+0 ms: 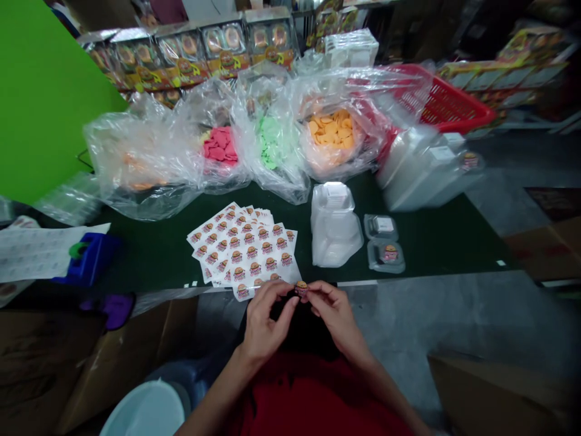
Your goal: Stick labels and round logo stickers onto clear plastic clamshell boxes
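A small burger sticker [301, 289] is held up at the table's front edge, pinched at its sides. The fingertips of my left hand [269, 315] are closed at its left side, and my right hand [334, 313] grips its right side. Just beyond my left hand lie fanned sheets of burger stickers [247, 248]. A stack of clear plastic clamshell boxes [334, 233] stands past my right hand. To its right, an opened clear box [385, 242] shows a burger sticker on one half.
Plastic bags at the back hold pink pieces [221, 145], green pieces [269, 142] and orange discs [332, 129]. A red basket [454, 100] and more stacked clear boxes [420, 172] stand right. A blue tape dispenser [93, 257] sits left; a pale bucket [147, 412] is below.
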### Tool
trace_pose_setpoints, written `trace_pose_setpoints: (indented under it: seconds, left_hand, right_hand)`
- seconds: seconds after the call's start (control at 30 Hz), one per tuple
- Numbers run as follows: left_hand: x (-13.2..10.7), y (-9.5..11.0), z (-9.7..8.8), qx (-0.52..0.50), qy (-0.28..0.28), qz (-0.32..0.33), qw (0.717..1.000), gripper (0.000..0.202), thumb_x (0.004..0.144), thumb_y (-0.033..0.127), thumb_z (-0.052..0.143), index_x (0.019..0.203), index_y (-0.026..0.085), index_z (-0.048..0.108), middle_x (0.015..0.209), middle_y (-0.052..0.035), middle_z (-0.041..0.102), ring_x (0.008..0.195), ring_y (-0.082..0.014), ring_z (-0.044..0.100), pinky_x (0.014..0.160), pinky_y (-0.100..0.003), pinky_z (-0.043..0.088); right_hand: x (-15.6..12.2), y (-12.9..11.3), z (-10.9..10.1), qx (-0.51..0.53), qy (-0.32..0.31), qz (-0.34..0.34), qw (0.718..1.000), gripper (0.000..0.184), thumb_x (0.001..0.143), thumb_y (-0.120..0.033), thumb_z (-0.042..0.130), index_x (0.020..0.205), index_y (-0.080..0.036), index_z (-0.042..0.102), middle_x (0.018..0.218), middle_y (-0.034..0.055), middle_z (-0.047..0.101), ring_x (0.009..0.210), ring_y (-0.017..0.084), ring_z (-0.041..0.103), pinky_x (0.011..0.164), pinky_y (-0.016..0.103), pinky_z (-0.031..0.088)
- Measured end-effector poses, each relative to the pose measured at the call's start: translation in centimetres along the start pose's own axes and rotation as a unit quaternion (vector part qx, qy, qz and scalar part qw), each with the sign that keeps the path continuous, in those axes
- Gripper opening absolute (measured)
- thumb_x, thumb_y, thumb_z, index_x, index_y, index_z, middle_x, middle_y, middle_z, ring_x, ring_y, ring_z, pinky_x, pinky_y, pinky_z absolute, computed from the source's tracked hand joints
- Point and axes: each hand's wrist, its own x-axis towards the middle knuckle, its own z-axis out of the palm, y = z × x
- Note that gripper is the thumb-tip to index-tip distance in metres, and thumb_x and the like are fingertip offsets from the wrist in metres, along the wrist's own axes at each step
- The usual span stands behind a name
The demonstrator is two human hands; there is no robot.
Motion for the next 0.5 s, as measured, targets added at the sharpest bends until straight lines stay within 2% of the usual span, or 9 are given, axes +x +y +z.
trace_pose_setpoints:
  seconds: [0.07,0.13,0.23,0.33,0.4,0.5]
  left_hand:
    - [1.1,0.3,-0.9,-0.028,0.004,-0.047,0.999,0.017,0.101,0.023,0.066,0.117,0.023,0.069,0.111,-0.0085,0.074,0.097,-0.0202,0.071,0.085,-0.034,0.060]
    - [2.4,0.3,-1.6,-0.046,-0.018,-0.063,0.997,0.020,0.100,0.025,0.068,0.120,0.024,0.069,0.117,-0.0087,0.072,0.100,-0.0200,0.070,0.087,-0.034,0.059]
    - [4.1,0.4,-2.0,-0.086,-0.083,-0.057,0.991,0.007,0.101,0.025,0.066,0.101,0.022,0.072,0.109,-0.0072,0.072,0.102,-0.0207,0.069,0.091,-0.034,0.056]
    - [5.9,1.1,-2.3,-0.109,-0.131,-0.050,0.984,0.016,0.104,0.025,0.061,0.092,0.021,0.071,0.105,-0.0069,0.072,0.102,-0.0205,0.068,0.092,-0.034,0.053]
    - [7.5,2.1,-2.8,-0.114,-0.115,-0.035,0.986,0.014,0.104,0.025,0.062,0.093,0.021,0.072,0.109,-0.0071,0.071,0.106,-0.0203,0.067,0.095,-0.033,0.051]
    - [10.9,4.4,-3.6,-0.132,-0.036,-0.018,0.990,0.013,0.100,0.026,0.067,0.090,0.021,0.073,0.107,-0.0062,0.072,0.105,-0.0200,0.066,0.096,-0.031,0.049]
  right_hand:
    - [-0.1,-0.6,-0.2,-0.016,-0.010,-0.022,1.000,0.020,0.084,-0.042,0.077,0.080,-0.023,0.076,0.078,0.0019,0.072,0.072,0.018,0.061,0.069,0.029,0.048]
    - [-0.2,-1.3,-0.3,-0.040,-0.028,-0.046,0.998,0.019,0.086,-0.041,0.075,0.081,-0.023,0.075,0.076,0.0015,0.071,0.074,0.018,0.062,0.073,0.031,0.050]
    - [-0.3,-2.1,-0.3,-0.055,-0.044,-0.072,0.995,0.018,0.088,-0.039,0.073,0.081,-0.023,0.076,0.077,0.0011,0.071,0.075,0.019,0.064,0.075,0.031,0.051]
    - [-0.2,-2.7,-0.7,-0.027,-0.033,-0.065,0.997,0.019,0.085,-0.041,0.077,0.086,-0.022,0.080,0.075,0.0016,0.072,0.071,0.018,0.063,0.066,0.029,0.047]
    - [-0.3,-3.3,-1.3,0.014,-0.020,-0.048,0.999,0.030,0.084,-0.046,0.080,0.102,-0.023,0.082,0.082,0.0046,0.077,0.072,0.018,0.064,0.059,0.027,0.043]
    - [-0.6,-4.4,-2.8,0.067,-0.001,-0.047,0.997,0.043,0.083,-0.049,0.083,0.117,-0.024,0.081,0.096,0.0092,0.081,0.079,0.020,0.068,0.058,0.027,0.041]
